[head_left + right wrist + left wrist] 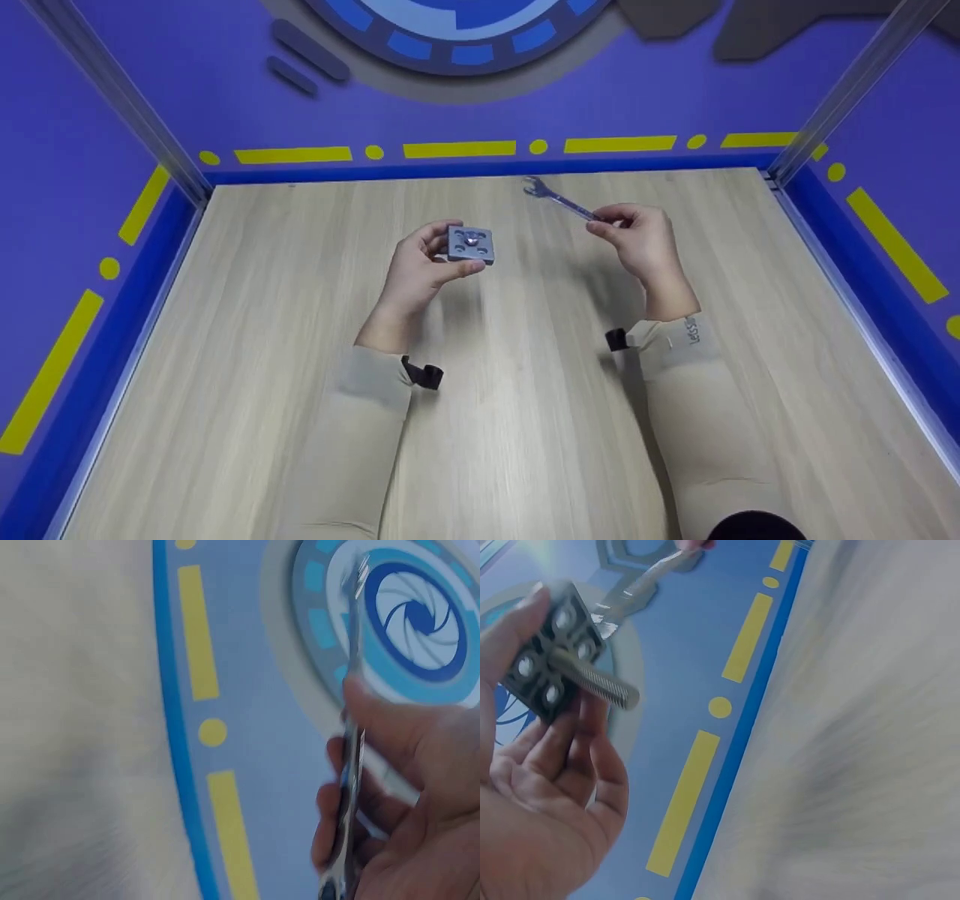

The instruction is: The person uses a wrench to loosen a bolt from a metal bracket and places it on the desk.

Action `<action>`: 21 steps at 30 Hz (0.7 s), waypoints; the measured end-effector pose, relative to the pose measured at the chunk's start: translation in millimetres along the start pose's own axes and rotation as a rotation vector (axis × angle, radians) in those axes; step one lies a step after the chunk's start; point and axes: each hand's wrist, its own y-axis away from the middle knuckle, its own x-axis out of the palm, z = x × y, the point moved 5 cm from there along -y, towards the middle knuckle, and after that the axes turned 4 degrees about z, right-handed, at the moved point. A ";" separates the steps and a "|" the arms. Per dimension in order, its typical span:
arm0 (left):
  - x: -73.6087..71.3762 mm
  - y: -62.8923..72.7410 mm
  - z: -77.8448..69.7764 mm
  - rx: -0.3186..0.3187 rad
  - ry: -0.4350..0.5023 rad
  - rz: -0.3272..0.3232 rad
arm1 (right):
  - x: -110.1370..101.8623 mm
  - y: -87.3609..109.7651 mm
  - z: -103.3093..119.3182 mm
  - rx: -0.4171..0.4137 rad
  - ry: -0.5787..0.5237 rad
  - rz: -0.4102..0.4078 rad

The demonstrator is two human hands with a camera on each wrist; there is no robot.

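My left hand (pixel 412 270) grips a small square grey metal plate (pixel 484 246) by its edges, thumb on the near side and fingers on the far side. The plate has several holes and a bolt (pixel 471 238) through its middle. In the left wrist view the bolt's threaded shank (pixel 600 682) sticks out from the plate's underside. My right hand (pixel 641 236) holds a shiny wrench (pixel 566 202) between thumb and fingers, its open-ended head pointing up and left, apart from the plate. Both hands are raised over the table. In the right wrist view the wrench (pixel 349 787) runs along the curled fingers.
A light wood table (pixel 525 420) lies below both hands. Blue panels with yellow dashes (pixel 459 149) stand at its back and sides, with metal posts (pixel 120 97) at the corners. A small black camera (pixel 427 376) is strapped at the left wrist, another (pixel 616 340) at the right.
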 end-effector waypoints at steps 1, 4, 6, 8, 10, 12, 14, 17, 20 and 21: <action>-1.0 -0.3 0.3 0.001 -0.021 -0.021 | -2.9 -2.3 -5.7 0.038 0.004 -0.009; -2.6 -0.3 0.8 0.007 -0.056 -0.052 | -11.5 -8.4 -23.2 0.123 -0.002 -0.024; -3.3 0.6 1.3 0.003 -0.063 -0.060 | -17.0 -12.2 -35.2 0.162 -0.011 -0.031; -3.7 1.5 1.8 -0.004 -0.072 -0.066 | -22.7 -16.2 -46.8 0.195 -0.003 -0.037; -4.3 2.1 1.8 -0.010 -0.079 -0.070 | -28.8 -21.7 -58.1 0.219 0.026 -0.034; -4.8 1.9 1.0 -0.008 -0.087 -0.073 | -35.9 -28.6 -67.7 0.230 0.066 -0.029; -4.7 1.8 -1.1 0.006 -0.087 -0.069 | -42.7 -36.2 -75.8 0.237 0.089 -0.031; -4.9 2.0 -3.0 0.020 -0.088 -0.063 | -51.7 -46.2 -87.4 0.270 0.088 -0.044; -5.5 2.7 -4.4 0.025 -0.096 -0.057 | -59.0 -53.1 -98.0 0.326 0.070 -0.053; -5.9 2.8 -4.9 0.025 -0.101 -0.059 | -61.7 -55.0 -100.7 0.339 0.081 -0.054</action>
